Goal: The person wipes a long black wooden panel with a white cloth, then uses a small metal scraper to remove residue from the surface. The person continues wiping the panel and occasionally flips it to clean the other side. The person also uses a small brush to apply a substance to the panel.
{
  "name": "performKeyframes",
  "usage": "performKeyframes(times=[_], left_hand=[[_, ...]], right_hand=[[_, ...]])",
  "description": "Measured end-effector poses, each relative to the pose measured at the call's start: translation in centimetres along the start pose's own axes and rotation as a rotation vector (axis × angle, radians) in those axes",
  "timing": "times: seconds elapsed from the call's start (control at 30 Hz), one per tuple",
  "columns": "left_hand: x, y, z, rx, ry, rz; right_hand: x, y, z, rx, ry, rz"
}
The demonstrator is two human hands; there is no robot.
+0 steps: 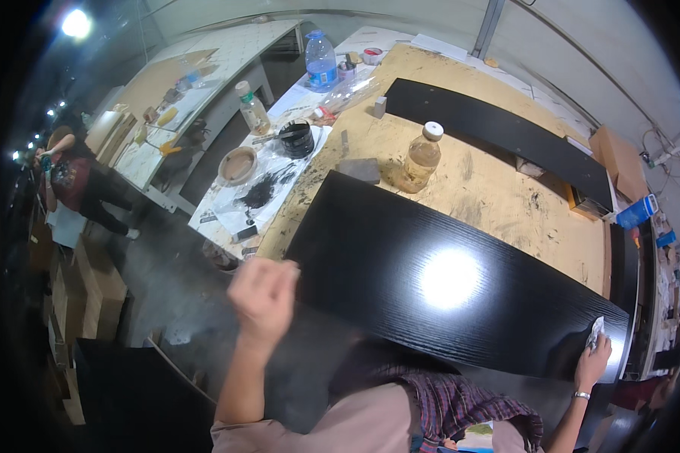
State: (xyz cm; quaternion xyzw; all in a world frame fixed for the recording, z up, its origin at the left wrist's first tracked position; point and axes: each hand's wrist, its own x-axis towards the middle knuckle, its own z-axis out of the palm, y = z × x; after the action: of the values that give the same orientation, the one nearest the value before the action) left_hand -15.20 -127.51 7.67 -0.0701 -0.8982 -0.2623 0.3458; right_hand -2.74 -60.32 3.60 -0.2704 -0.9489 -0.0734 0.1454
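A long black panel with a glossy wood-grain surface lies in front of me, a bright glare in its middle. My right hand grips a crumpled white wad, cloth or paper, at the panel's right end. Near the left end, my left hand is blurred, its fingers curled in with nothing visible in them. Whether it touches the panel's edge I cannot tell. Just beyond the panel stand a grey block and a white-capped bottle of yellowish liquid.
A second black panel rests across the stained wooden tabletop. To the left are a black-coated cup, a brown bowl, another bottle and a large blue jug. A person stands farther left.
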Motion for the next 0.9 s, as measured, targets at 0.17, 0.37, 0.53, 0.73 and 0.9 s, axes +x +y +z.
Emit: performKeyframes(times=[0.17,0.37,0.53,0.73,0.9], left_hand=[[-2.5,4.8,1.7,0.074,-0.127,0.22],[-2.1,4.1,1.2,0.127,-0.073,0.041],[-2.5,5.9,1.4,0.111,-0.184,0.047],[-2.9,9.1,2.2,-0.111,-0.298,0.173],[0.9,6.5,3.9,0.118,-0.158,-0.024]], right_hand=[[1.1,-0.7,0.9,0.055,0.068,-0.151],[1.0,-1.3,0.1,0.109,0.096,-0.221],[1.1,-1.4,-0.2,0.138,0.089,-0.239],[1.2,-1.9,-0.6,0.186,0.096,-0.286],[1.2,-2.2,-1.0,0.164,0.14,-0.301]])
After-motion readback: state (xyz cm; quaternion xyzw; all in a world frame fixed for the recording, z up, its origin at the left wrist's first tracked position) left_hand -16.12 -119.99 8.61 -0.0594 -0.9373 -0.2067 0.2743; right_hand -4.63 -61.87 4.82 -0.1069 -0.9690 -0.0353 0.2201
